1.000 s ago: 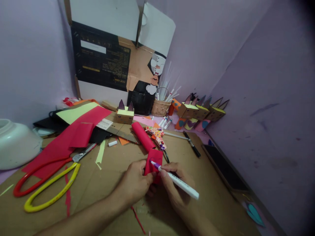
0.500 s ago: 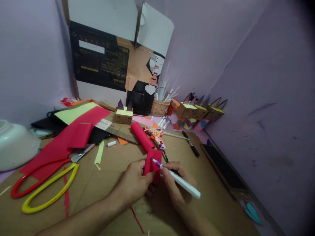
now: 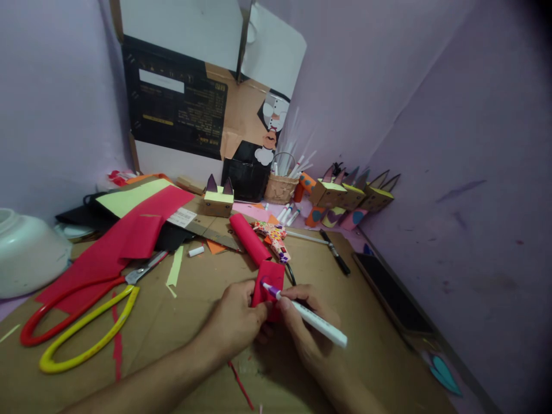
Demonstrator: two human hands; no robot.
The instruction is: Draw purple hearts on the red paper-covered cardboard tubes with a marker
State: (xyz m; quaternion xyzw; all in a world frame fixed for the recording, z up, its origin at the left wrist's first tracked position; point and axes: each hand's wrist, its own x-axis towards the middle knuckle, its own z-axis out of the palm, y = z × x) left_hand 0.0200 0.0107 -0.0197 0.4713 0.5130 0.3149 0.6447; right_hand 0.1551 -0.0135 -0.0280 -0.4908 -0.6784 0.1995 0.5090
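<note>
My left hand (image 3: 242, 313) pinches a small red piece of paper (image 3: 272, 275) by its left and lower edge, above the cardboard. Between the thumb and fingers of my right hand (image 3: 309, 319) is a white marker (image 3: 321, 324) with a purple tip end. Its tip rests on the red paper near the left side, where a faint dark curved line shows. Just behind the paper lie a red paper roll (image 3: 250, 240) and a glue gun (image 3: 276, 238) with a flowered pattern.
Scissors (image 3: 133, 277) with red and yellow handles lie at left beside red paper sheets (image 3: 103, 253). A white marker cap (image 3: 196, 252), a black marker (image 3: 336, 253) and a phone (image 3: 390, 293) lie around. Behind stand a cardboard cat head (image 3: 218, 202) and a marker basket (image 3: 281, 188).
The marker tip has shifted slightly left and down on the red paper, and a curved line now shows there. My left hand keeps its hold.
</note>
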